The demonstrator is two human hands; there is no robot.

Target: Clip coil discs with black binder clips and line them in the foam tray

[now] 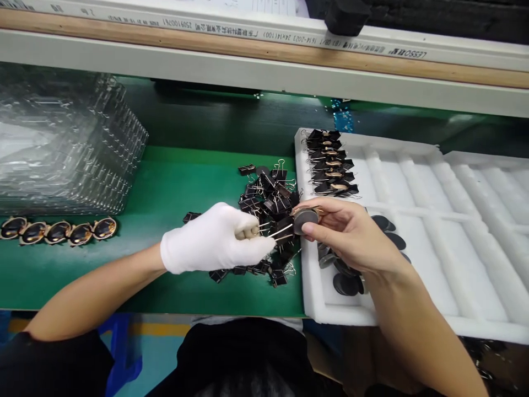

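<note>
In a white glove, my left hand [231, 240] pinches the silver wire handles of a black binder clip [284, 230]. The clip's jaw side points at a dark grey round disc [306, 221], which my bare right hand [347, 231] grips between thumb and fingers. A bit of gold-coloured edge shows behind the disc; the rest of that piece is hidden by my fingers. Clip and disc are very close, and I cannot tell whether they touch. Under and around my left hand lies a loose pile of black binder clips [264, 193].
A white foam tray [438, 264] on the right bears a row of clipped gold pieces [333, 164] and loose grey discs [347, 284]. Stacked clear plastic trays [70, 143] stand at left, behind a row of gold-rimmed dark ornaments [58, 231]. A ledge [264, 71] crosses the back.
</note>
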